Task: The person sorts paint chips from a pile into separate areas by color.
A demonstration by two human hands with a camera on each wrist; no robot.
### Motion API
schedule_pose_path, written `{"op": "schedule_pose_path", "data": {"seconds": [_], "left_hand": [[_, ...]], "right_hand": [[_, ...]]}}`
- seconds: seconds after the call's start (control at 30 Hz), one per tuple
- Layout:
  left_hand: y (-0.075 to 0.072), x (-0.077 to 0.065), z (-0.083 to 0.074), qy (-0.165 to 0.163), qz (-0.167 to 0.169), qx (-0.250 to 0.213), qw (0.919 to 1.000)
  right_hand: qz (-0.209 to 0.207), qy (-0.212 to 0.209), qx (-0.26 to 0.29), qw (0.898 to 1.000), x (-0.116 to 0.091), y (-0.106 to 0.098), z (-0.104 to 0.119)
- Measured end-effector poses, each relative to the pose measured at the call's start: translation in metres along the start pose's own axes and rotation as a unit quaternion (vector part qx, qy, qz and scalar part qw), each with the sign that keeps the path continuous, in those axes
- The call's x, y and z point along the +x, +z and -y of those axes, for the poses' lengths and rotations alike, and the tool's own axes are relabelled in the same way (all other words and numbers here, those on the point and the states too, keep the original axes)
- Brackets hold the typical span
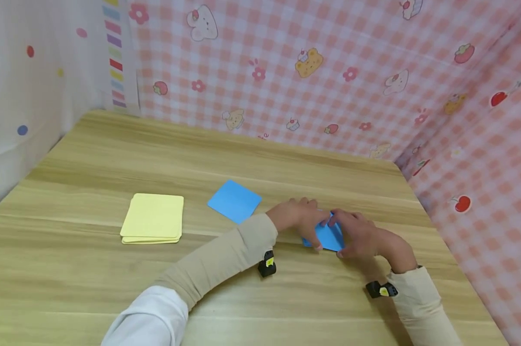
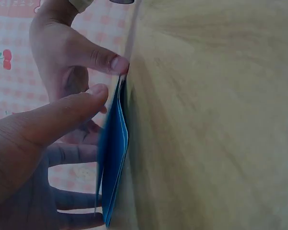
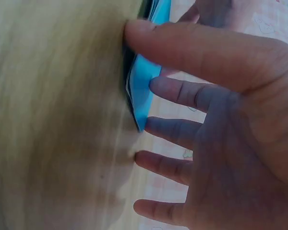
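Observation:
Several blue square cards lie in a small stack on the table, between both hands. My right hand grips the stack's right side; its thumb touches the near edge in the right wrist view, the fingers reaching the top and far side. My left hand is round the left side, fingers fairly straight against the far edge, the thumb above the near side in the left wrist view. Gaps show between the blue layers. Another blue square card lies flat, turned cornerwise, left of the left hand.
A stack of yellow square cards sits at the left on the wood-grain table. Checked pink cloth hangs along the back and right edges, white cloth at the left. Each wrist wears a small black device.

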State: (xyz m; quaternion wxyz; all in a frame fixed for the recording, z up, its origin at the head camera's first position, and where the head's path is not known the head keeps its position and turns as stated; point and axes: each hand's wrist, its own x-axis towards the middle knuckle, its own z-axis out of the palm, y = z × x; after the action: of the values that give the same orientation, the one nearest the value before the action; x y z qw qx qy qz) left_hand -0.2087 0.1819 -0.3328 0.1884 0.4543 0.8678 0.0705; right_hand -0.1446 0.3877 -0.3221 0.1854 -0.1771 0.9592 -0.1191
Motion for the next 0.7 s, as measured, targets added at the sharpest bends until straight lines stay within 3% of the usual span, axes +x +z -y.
{"op": "schedule_pose_path", "data": {"seconds": [0.17,0.27,0.37,0.5,0.6,0.7], "left_hand": [[-0.011,-0.011,0.003,0.012,0.001,-0.01,0.9999],[-0.031,-0.032,0.005,0.027,-0.024,-0.029,0.999],[-0.054,-0.07,0.013,0.03,-0.059,-0.037,0.9971],[-0.076,-0.136,0.036,0.018,-0.118,-0.043,0.992],[-0.084,-0.183,0.059,-0.01,-0.16,-0.058,0.9854],[-0.087,-0.218,0.083,-0.048,-0.191,-0.059,0.9787]], "right_hand": [[-0.014,0.0,0.007,1.0,-0.01,-0.01,0.01],[-0.044,-0.01,0.013,0.999,-0.021,-0.029,0.023],[-0.088,-0.025,0.009,0.996,-0.026,-0.047,0.046],[-0.138,-0.042,-0.015,0.989,-0.021,-0.065,0.081],[-0.163,-0.052,-0.035,0.985,-0.013,-0.072,0.105],[-0.175,-0.066,-0.042,0.981,-0.004,-0.077,0.125]]}}
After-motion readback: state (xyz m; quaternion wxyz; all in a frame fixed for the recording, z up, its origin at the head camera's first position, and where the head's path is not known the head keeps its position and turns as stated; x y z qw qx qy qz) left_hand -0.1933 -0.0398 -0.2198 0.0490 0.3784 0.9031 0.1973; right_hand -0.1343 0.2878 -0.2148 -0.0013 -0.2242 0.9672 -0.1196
